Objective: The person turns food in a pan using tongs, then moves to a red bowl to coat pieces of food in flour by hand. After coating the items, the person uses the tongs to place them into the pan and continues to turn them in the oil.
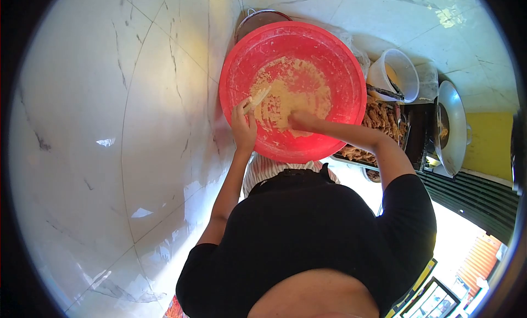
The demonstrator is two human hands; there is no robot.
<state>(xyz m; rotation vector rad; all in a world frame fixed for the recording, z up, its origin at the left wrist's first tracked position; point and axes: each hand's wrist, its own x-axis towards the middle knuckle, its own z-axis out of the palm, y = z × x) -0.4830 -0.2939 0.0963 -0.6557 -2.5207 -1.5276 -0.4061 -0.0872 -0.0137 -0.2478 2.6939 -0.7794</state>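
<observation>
A large red basin (346, 82) holds a layer of yellowish, crumbly powder (285, 96). At the basin's left side, my left hand (243, 123) is closed on a pale, flat, elongated piece (258, 98) that points up and right over the powder. My right hand (301, 121) is down in the powder near the middle of the basin. It looks curled, with its fingers blurred and partly hidden, so what it may hold cannot be made out.
Right of the basin are a tray of brown fried pieces (384, 117), a white tub (409, 71) with dark-handled tongs across it, and a metal pan (454, 131). A marbled tile wall (164, 98) rises on the left. A round rim shows behind the basin.
</observation>
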